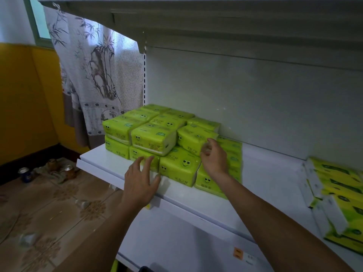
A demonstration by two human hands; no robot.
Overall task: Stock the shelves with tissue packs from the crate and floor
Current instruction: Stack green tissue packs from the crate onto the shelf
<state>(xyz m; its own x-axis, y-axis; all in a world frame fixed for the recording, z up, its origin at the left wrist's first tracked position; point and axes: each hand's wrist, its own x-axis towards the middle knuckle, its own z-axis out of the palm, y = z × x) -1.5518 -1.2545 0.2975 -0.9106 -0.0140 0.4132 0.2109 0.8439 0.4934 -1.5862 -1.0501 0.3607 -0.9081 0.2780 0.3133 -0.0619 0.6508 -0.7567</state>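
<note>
white shelf (265, 179), lime smiley tissue packs (153, 138)

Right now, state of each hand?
Left hand: open, fingers straight against a lower tissue pack.
Right hand: open, loosely curled by an upper pack, holding nothing.

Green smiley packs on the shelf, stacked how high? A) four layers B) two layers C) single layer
B: the green smiley packs sit in two layers on the white shelf, an upper row resting on a lower one.
</note>
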